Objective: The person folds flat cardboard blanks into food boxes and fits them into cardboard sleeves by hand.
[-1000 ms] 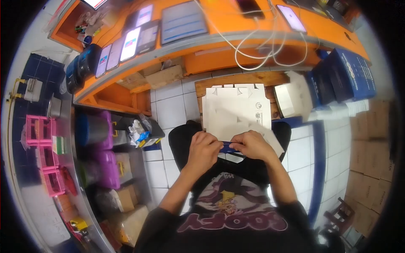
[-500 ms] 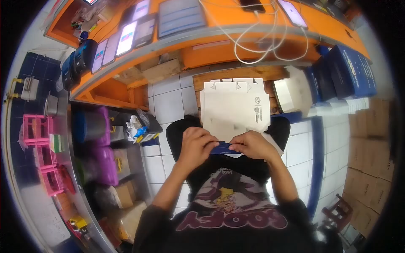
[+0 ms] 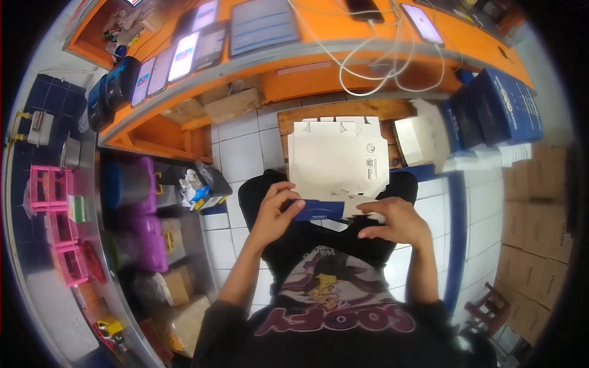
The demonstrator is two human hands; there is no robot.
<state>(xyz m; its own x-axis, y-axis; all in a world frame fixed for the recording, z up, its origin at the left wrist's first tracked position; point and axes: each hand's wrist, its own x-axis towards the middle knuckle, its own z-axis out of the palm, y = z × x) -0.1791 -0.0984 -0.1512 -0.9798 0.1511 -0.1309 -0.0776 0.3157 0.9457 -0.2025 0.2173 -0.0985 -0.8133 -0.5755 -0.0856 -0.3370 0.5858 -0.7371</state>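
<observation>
My left hand (image 3: 277,214) pinches the left end of a blue cardboard flap (image 3: 323,210) between thumb and fingers. The flap lies along the near edge of a flat, cream die-cut cardboard sheet (image 3: 337,156), which has small printed marks at its right side. My right hand (image 3: 396,222) is at the near right corner of the sheet, thumb and fingers apart around a pale cardboard edge, without a closed grip. The sheet's far part rests on a wooden surface (image 3: 294,115); its near part is over my lap.
An orange desk (image 3: 334,27) ahead carries phones, a tablet (image 3: 262,26) and white cables (image 3: 368,76). Right of the sheet are a pale open box (image 3: 417,138) and blue boxes (image 3: 506,107). At left are a bin (image 3: 215,184), purple containers (image 3: 150,242) and a metal shelf edge (image 3: 123,270).
My hands have moved apart, my right hand going right and opening off the blue flap. More of the blue flap now shows, and the sheet's near right corner no longer sticks up.
</observation>
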